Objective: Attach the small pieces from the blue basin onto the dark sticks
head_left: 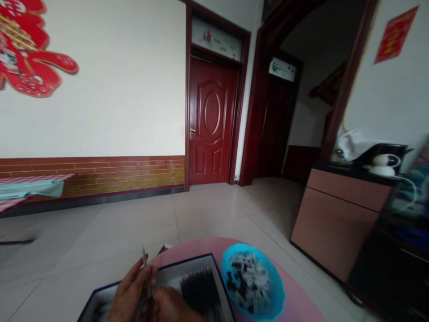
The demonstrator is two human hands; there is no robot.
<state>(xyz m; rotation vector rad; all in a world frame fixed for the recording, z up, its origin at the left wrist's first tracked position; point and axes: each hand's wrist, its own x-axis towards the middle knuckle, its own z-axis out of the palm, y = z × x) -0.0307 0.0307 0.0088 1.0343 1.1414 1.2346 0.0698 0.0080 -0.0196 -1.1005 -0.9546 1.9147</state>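
My left hand (130, 290) is closed around a thin, pale, pen-like stick (145, 259) that points upward, its tip above the fingers. Close beside it, my right hand (172, 306) has its fingers pressed together at the stick's lower part; motion blurs the details. Both hands are over a shallow box (212, 259) with a dark blue rim. Many slim black pieces (203, 290) lie in rows inside the box, right of my hands. A blue bowl (280, 290) stands to the right, filled with small clear, white and black parts (251, 277).
Box and bowl rest on a round pink table (298, 302). Beyond lies the tiled floor (214, 214). A pinkish cabinet (335, 219) stands on the right, with a white device and cloth on top. A red door (212, 120) is in the far wall.
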